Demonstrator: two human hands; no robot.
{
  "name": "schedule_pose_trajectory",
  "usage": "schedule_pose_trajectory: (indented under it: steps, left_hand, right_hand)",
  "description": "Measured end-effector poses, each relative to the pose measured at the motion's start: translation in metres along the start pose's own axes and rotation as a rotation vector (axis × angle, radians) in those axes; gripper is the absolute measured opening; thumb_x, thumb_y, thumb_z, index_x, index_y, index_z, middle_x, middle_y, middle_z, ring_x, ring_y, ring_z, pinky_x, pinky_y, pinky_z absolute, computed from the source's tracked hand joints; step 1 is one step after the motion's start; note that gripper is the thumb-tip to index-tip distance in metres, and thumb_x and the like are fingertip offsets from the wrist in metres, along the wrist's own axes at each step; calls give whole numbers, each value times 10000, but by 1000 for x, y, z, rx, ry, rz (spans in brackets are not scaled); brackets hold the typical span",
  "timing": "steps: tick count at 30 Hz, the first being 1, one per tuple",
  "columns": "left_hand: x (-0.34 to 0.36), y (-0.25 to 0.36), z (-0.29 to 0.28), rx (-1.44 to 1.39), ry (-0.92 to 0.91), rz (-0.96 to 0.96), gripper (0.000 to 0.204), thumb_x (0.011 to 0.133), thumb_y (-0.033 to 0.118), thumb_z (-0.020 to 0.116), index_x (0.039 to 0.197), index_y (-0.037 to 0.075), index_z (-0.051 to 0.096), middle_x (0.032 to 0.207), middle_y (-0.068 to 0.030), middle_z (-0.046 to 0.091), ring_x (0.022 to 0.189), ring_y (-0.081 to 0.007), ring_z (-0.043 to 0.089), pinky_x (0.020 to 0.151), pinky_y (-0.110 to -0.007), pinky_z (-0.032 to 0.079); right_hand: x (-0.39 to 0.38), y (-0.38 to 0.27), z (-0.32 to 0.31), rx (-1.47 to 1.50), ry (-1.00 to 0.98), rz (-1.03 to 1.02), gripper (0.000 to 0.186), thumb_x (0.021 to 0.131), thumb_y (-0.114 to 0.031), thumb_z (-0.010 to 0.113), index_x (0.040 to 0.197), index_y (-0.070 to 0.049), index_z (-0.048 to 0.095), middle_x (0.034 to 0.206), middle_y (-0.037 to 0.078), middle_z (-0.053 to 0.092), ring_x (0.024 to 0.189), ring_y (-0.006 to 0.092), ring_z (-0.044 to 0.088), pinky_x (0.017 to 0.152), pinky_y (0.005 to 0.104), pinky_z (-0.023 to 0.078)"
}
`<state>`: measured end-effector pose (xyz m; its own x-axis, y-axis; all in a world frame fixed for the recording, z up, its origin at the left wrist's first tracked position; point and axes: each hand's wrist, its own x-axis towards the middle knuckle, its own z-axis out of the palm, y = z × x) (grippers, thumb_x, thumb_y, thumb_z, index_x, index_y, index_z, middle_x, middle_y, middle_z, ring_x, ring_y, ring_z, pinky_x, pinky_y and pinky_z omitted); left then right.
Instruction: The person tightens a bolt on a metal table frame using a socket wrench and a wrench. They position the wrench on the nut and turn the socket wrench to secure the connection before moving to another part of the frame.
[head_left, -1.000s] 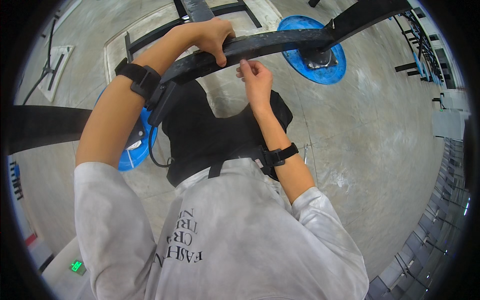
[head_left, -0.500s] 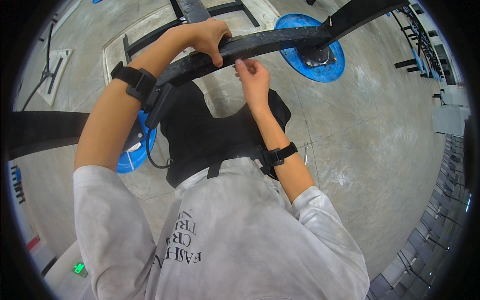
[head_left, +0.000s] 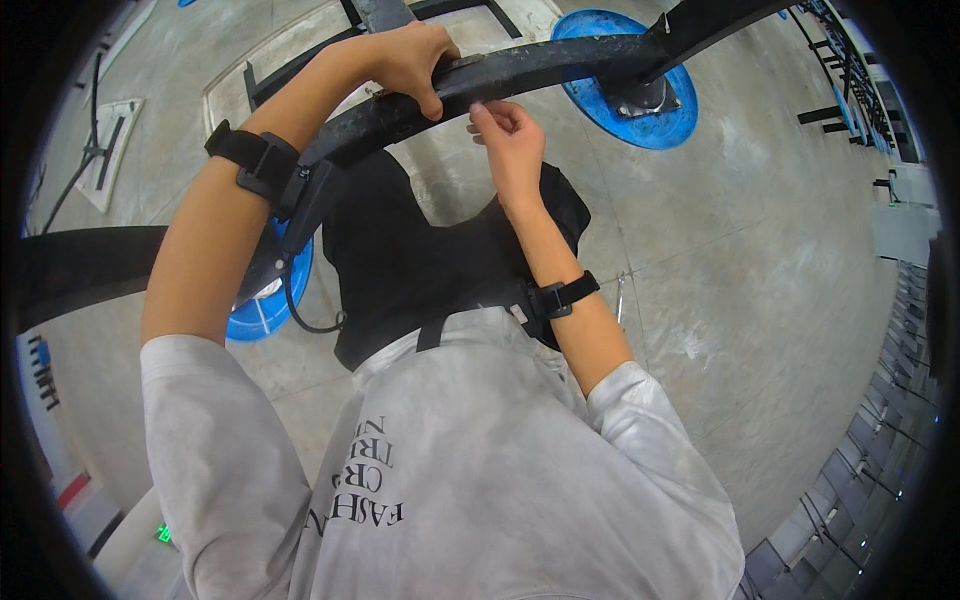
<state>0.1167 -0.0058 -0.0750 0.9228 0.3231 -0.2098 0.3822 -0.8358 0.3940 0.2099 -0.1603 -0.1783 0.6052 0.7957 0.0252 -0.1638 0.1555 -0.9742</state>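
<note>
My left hand point(head_left: 410, 62) is wrapped over a scuffed black metal beam point(head_left: 545, 65) that arches across the upper middle of the view, thumb on its near side. Just below the beam, my right hand point(head_left: 515, 150) has its fingers curled in toward the thumb; I cannot make out whether anything is between them. A black angled member point(head_left: 720, 25) joins the beam at the right, over a dark plate point(head_left: 645, 100) on a blue round base point(head_left: 660, 130). A black box-like part point(head_left: 308, 205) with a cable hangs from the beam's left end, beside my left wrist.
A second blue round base point(head_left: 260, 315) is under a wide black member point(head_left: 90, 275) at left. A white board point(head_left: 105, 170) with a black bar lies upper left on the grey concrete floor point(head_left: 730, 300). Dark racks point(head_left: 840, 80) stand at the far right.
The view has shifted slightly, with the beam and both hands sitting a little higher in the picture. My left hand keeps its hold on the beam; my right fingers stay curled below it.
</note>
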Motion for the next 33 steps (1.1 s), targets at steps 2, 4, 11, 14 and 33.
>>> schedule_pose_trajectory:
  steps: [2,4,11,14,33]
  left_hand:
    - [0,3,-3,-6,-19,-10,703,456,199,751,1052,-123,561,806,-226,619,717,-283,609,695,-324,501]
    - [0,3,-2,-11,-36,-26,702,456,197,750,1051,-124,562,807,-226,617,724,-282,608,699,-326,500]
    - [3,-2,-1,4,-15,2,704,449,202,741,1048,-123,564,828,-226,610,740,-288,602,728,-314,493]
    - [2,-3,-1,2,-41,-12,702,452,207,739,1048,-120,565,865,-226,606,765,-286,598,740,-314,490]
    - [2,11,-14,-5,-87,-10,449,473,279,774,767,-22,617,656,-145,613,594,-226,578,566,-342,466]
  right_hand:
    - [4,0,3,-11,13,6,208,806,-114,653,855,73,576,719,72,607,632,104,588,574,209,455]
    - [5,-1,5,-21,21,13,215,798,-117,664,847,76,582,710,72,608,621,102,587,567,206,451]
    - [6,2,8,22,57,-8,199,781,-108,677,804,70,591,670,62,605,583,90,573,543,199,445]
    - [7,1,11,76,67,24,187,764,-100,677,772,64,587,656,62,601,564,86,565,524,199,442]
    - [7,-1,14,223,102,197,169,756,-86,606,781,78,573,667,102,608,539,137,588,495,227,481]
